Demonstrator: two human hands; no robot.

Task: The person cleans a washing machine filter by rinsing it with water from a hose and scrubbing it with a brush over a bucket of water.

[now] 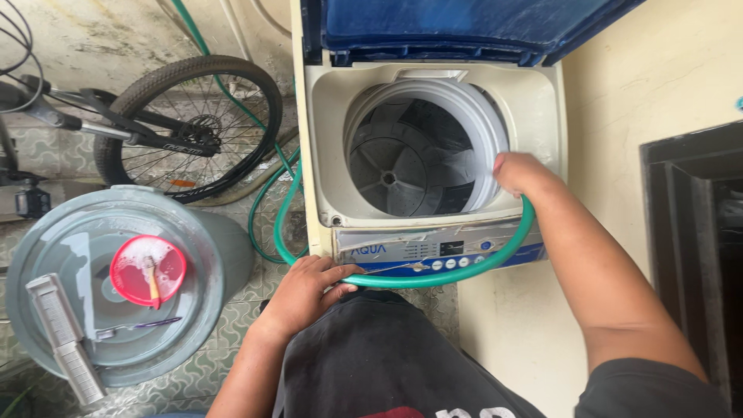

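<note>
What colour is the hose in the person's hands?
Green hose, clearest in the head view.

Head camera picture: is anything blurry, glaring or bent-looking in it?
Head view: daylight is soft and even, with no hard glare; the grey ribbed washing-machine drum sits in shade; the right hand and left hand holding the green rubber hose look sharp; the wide lens slants the cream wall at the edges.
</note>
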